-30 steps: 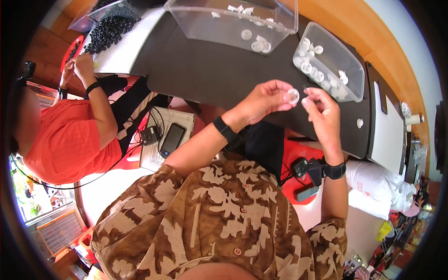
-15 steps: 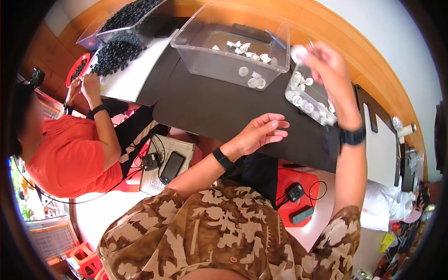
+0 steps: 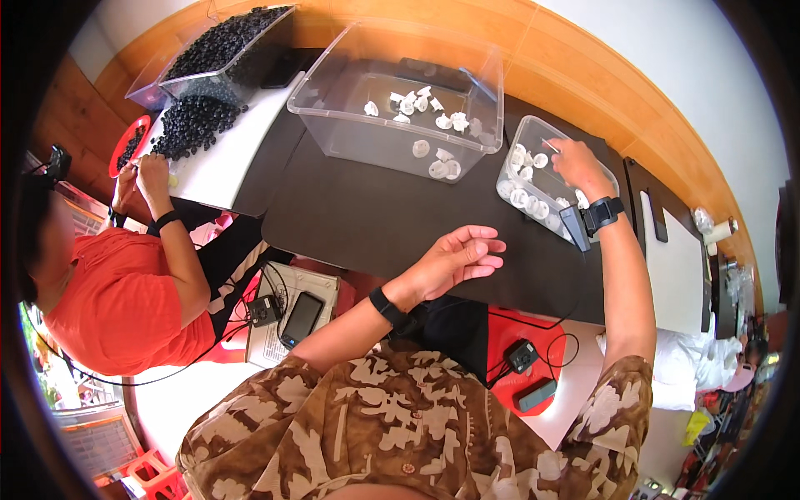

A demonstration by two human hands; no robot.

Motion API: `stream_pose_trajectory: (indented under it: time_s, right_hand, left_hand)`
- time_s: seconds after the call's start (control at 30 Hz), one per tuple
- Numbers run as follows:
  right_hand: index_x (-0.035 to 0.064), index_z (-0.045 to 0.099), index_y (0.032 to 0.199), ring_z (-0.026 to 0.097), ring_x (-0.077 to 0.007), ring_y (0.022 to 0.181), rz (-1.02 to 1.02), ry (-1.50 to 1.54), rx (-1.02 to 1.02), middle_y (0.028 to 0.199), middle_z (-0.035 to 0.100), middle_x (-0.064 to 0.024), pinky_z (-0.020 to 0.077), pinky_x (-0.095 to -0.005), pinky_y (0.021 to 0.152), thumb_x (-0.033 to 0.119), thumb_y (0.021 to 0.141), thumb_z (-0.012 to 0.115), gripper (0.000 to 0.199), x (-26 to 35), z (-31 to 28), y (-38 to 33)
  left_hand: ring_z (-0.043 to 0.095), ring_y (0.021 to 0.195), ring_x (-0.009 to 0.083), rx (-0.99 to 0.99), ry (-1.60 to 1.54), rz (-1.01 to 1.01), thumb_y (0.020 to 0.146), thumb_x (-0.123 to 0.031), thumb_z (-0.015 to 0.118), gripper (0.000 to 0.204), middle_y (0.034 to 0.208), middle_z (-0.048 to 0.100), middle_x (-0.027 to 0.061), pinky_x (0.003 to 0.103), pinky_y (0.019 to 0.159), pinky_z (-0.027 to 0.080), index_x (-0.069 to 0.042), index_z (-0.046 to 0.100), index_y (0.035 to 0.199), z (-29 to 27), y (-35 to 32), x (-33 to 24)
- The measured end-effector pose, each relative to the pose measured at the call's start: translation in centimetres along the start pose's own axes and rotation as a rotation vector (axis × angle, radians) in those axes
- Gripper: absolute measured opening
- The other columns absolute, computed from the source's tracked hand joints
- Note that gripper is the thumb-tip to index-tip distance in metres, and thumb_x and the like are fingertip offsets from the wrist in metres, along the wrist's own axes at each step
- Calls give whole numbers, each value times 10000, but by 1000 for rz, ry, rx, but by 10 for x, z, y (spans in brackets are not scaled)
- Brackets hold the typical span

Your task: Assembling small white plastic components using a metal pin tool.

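My right hand (image 3: 581,167) reaches into a small clear plastic box (image 3: 534,218), among white round plastic pieces (image 3: 521,198). A thin, pale, stick-like tool (image 3: 551,146) shows at its fingertips; the hand is closed round it, and its exact kind is too small to make out. Over the dark table's front edge hovers my left hand (image 3: 458,262), with nothing in it and its fingers loosely bent and apart. A larger clear plastic box (image 3: 358,160) stands left of the small one, with several white pieces (image 3: 415,102) on its bottom.
At the left, a person in red (image 3: 125,300) handles something small beside a heap of black pieces (image 3: 196,125), a red dish (image 3: 117,165) and a full clear bin (image 3: 225,83). A phone (image 3: 658,218) lies at the right. Below the table are cables and a small device (image 3: 522,356).
My right hand has come down from above the small box into it; the white round piece it held is no longer seen in its fingers. My left hand stays nearly still.
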State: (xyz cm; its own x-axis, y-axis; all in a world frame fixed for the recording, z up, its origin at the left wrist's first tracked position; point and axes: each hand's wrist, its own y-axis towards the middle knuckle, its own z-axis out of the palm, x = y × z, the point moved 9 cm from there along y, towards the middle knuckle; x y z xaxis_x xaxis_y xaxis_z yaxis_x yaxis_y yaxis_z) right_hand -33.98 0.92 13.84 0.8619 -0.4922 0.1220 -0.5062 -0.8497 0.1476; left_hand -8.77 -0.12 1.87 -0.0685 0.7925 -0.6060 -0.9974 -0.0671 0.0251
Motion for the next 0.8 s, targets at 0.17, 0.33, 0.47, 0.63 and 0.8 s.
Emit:
stream_pose_trajectory:
  time_s: [0.17, 0.33, 0.47, 0.63, 0.8]
  right_hand:
    - [55, 566, 1241, 601, -226, 502, 211, 248, 305, 948, 666, -175, 496, -370, 611, 141, 858, 543, 394, -6, 31, 1]
    - [21, 647, 1091, 572, -200, 479, 219, 292, 346, 869, 668, -139, 474, -334, 529, 144, 820, 611, 300, -12, 38, -3]
    - [27, 667, 1041, 561, -177, 478, 261, 330, 276, 748, 655, -101, 459, -313, 504, 146, 811, 637, 261, -29, 34, -15]
    - [25, 670, 1010, 506, -105, 495, 212, 447, 45, 744, 641, -50, 411, -258, 475, 135, 830, 640, 213, -9, -13, -43]
    - [16, 643, 938, 395, -32, 503, 121, 864, -49, 729, 584, 28, 333, -203, 460, 68, 881, 585, 97, 59, -20, -92]
  left_hand:
    - [621, 1009, 160, 26, -40, -20, 954, -166, 553, 283, 1219, 558, 108, 288, 891, 524, -90, 520, 1225, 5, -3, -2]
    - [615, 1022, 157, 30, -40, -36, 955, -163, 552, 282, 1223, 557, 105, 288, 900, 519, -91, 518, 1226, 9, -9, -3]
    - [612, 1026, 158, 10, -35, -61, 955, -159, 552, 284, 1224, 557, 104, 291, 902, 516, -89, 516, 1227, 7, -6, 1]
    - [616, 1018, 161, 25, -30, -35, 953, -155, 556, 283, 1221, 558, 105, 294, 898, 516, -93, 519, 1227, 2, -9, 3]
    - [612, 1031, 174, 2, -23, -16, 950, -145, 559, 302, 1237, 550, 102, 292, 893, 515, -92, 508, 1243, -3, -10, -1]
